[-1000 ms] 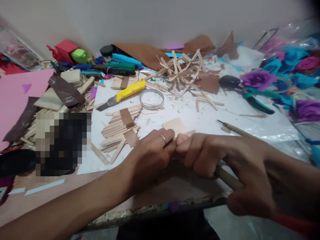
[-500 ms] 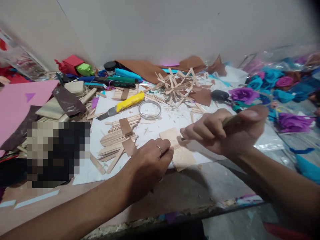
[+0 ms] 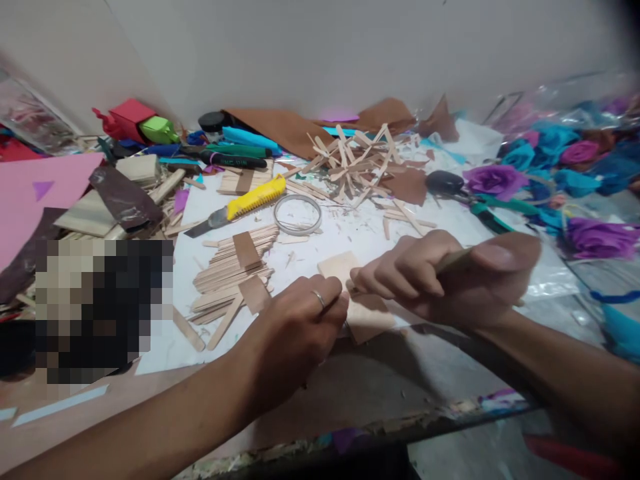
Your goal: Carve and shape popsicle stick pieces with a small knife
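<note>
Left hand [image 3: 295,327] and right hand [image 3: 440,277] are meeting over a wooden panel [image 3: 373,315] near the front of the bench [image 3: 400,373].

- Panel is lying flat, half on the white sheet [image 3: 320,233] and half on bare bench. Its long axis is running far-left to near-right.
- Right grip is clenching a wood-handled tool [image 3: 453,259], with the thumb lying along the handle. The handle is running from the right down-left toward the panel. The tip is hiding under the knuckles.
- Left grip is curling onto the panel's left edge. Fingertips are out of sight, so pinching or just pressing: cannot tell.

Surroundings:
- A stack of craft sticks [image 3: 235,260] is sitting just left of the left hand.
- A metal ring [image 3: 297,215] and a yellow utility knife [image 3: 245,200] are lying farther back.
- A heap of cut sticks [image 3: 357,160] is crowding the far middle.
- Green-handled pliers [image 3: 493,208] and paper flowers [image 3: 580,237] are taking up the right side.
- Pink card [image 3: 35,200] and scraps are filling the far left.

Open room is showing only on the bare bench strip between the panel and the near edge [image 3: 380,437].
</note>
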`<state>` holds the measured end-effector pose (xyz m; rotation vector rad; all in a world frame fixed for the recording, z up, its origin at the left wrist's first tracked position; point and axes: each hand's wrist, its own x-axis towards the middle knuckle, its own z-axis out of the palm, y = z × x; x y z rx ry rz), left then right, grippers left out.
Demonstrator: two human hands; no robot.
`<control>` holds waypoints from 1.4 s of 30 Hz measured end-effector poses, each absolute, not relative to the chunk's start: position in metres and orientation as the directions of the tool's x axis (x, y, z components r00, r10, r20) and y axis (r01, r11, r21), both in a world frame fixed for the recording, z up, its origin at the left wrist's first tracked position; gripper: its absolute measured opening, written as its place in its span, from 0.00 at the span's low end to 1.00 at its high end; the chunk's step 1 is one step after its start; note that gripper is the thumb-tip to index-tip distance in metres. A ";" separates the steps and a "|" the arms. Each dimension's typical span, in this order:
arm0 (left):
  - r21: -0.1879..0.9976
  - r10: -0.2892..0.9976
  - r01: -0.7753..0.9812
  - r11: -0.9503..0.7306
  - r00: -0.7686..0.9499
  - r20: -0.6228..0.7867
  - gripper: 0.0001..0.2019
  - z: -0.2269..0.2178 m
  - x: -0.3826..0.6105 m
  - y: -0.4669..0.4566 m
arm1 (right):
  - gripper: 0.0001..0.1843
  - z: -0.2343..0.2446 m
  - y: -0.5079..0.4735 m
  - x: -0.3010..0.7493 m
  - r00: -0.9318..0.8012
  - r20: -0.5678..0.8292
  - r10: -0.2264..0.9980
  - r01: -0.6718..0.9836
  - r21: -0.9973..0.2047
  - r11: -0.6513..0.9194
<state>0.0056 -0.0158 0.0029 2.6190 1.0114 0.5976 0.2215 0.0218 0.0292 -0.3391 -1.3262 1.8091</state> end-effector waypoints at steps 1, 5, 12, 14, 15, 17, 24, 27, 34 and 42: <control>0.421 0.709 0.584 -0.694 0.656 0.260 0.11 0.004 0.006 -0.016 | 0.31 0.029 0.022 0.222 -0.609 0.257 0.750 -0.469 -0.880 -0.079; 0.542 0.799 0.625 -0.562 0.580 0.158 0.11 0.007 0.009 -0.015 | 0.32 0.027 0.021 0.223 -0.619 0.275 0.736 -0.470 -0.880 -0.066; 0.432 0.694 0.560 -0.706 0.669 0.267 0.09 0.004 0.008 -0.015 | 0.34 0.033 0.016 0.225 -0.671 0.273 0.689 -0.358 -0.933 0.022; 0.402 0.689 0.569 -0.717 0.667 0.285 0.06 0.002 0.007 -0.015 | 0.34 0.034 0.014 0.225 -0.680 0.280 0.678 -0.324 -0.944 0.066; 0.388 0.683 0.570 -0.725 0.669 0.294 0.05 0.001 0.007 -0.015 | 0.34 0.035 0.013 0.224 -0.686 0.281 0.671 -0.306 -0.948 0.084; 0.355 0.659 0.559 -0.749 0.681 0.317 0.02 0.000 0.007 -0.015 | 0.35 0.036 0.012 0.224 -0.697 0.287 0.657 -0.282 -0.952 0.117; 0.275 0.638 0.577 -0.769 0.713 0.291 0.10 0.000 0.003 -0.015 | 0.34 0.031 0.031 0.224 -0.595 0.380 0.708 -0.477 -0.876 0.069; 0.291 0.633 0.565 -0.772 0.725 0.272 0.12 0.002 0.003 -0.014 | 0.37 0.029 0.045 0.230 -0.527 0.410 0.744 -0.563 -0.825 0.056; 0.652 0.875 0.631 -0.419 0.473 0.105 0.11 0.002 0.008 -0.018 | 0.40 0.030 0.045 0.230 -0.568 0.327 0.755 -0.527 -0.849 -0.030; 0.684 0.891 0.633 -0.362 0.451 0.054 0.11 0.004 0.009 -0.019 | 0.41 0.029 0.043 0.227 -0.631 0.337 0.699 -0.464 -0.886 0.009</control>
